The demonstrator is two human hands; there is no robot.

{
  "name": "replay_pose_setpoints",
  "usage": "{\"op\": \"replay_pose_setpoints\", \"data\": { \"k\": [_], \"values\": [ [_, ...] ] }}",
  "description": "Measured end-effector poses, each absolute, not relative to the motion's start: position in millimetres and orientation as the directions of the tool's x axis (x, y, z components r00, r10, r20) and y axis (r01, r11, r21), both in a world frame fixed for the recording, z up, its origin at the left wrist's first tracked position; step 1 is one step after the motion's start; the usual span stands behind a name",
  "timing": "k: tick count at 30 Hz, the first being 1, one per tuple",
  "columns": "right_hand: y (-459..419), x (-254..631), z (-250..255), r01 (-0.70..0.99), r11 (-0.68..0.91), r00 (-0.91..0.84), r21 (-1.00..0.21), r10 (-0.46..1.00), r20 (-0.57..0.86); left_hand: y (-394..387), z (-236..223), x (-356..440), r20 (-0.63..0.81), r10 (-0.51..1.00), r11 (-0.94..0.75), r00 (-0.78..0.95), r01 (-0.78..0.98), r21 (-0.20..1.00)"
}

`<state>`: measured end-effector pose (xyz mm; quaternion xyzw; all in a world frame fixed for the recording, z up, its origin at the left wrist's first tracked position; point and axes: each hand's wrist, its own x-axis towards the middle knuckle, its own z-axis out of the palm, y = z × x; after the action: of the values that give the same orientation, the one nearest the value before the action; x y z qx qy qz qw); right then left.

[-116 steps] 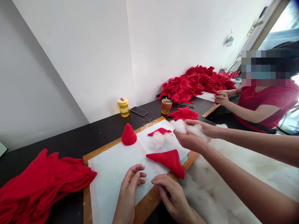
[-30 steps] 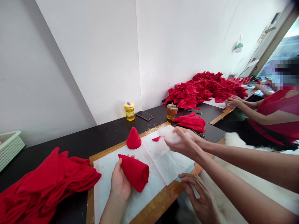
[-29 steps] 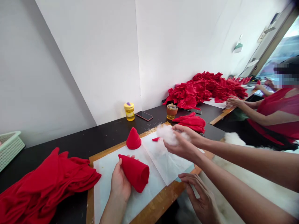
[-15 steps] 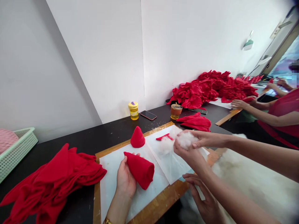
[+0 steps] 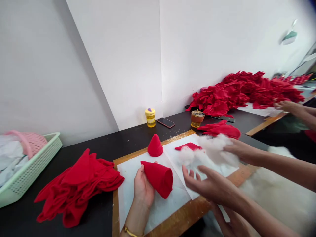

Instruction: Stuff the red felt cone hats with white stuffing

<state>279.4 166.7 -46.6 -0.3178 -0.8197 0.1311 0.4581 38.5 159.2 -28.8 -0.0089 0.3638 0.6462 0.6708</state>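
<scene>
On black table (image 5: 103,144) by white wall (image 5: 123,49), left-hand fingers (image 5: 141,171) around red cone (image 5: 158,177), right hand's hidden.

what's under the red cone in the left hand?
Under the red cone held by the left hand: white paper on a wooden board. The cone's inside cannot be seen; only its red outer fabric shows.

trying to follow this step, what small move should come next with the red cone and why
Probably bring the right hand up with a pinch of white stuffing: the left hand holds the red cone with its open end facing that stuffing, and the right hand sits low, half hidden.
</scene>
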Motion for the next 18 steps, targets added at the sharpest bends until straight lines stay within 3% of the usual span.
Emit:
{"op": "replay_pose_setpoints", "data": {
  "k": [3,6,10,15,18],
  "values": [
    [163,266,-22,0.222,0.836,-0.594,-0.501,0.524,0.611,159,-30,38,-0.506,0.858,0.175,-0.087,-0.877,0.447],
    [168,275,-3,0.285,0.845,-0.670,-0.452,0.513,0.537,160,-32,38,-0.515,0.853,0.179,-0.085,-0.879,0.441],
    [184,307,-6,0.397,0.828,-0.621,-0.396,0.560,0.548,161,-33,38,-0.516,0.851,0.156,-0.102,-0.888,0.433],
    [194,323,-20,0.278,0.765,-0.382,-0.581,0.643,0.664,159,-35,43,-0.527,0.846,0.177,-0.076,-0.894,0.413],
    [192,307,-25,0.233,0.786,-0.468,-0.573,0.607,0.642,154,-38,50,-0.518,0.854,0.192,-0.058,-0.889,0.416]
  ]
}}
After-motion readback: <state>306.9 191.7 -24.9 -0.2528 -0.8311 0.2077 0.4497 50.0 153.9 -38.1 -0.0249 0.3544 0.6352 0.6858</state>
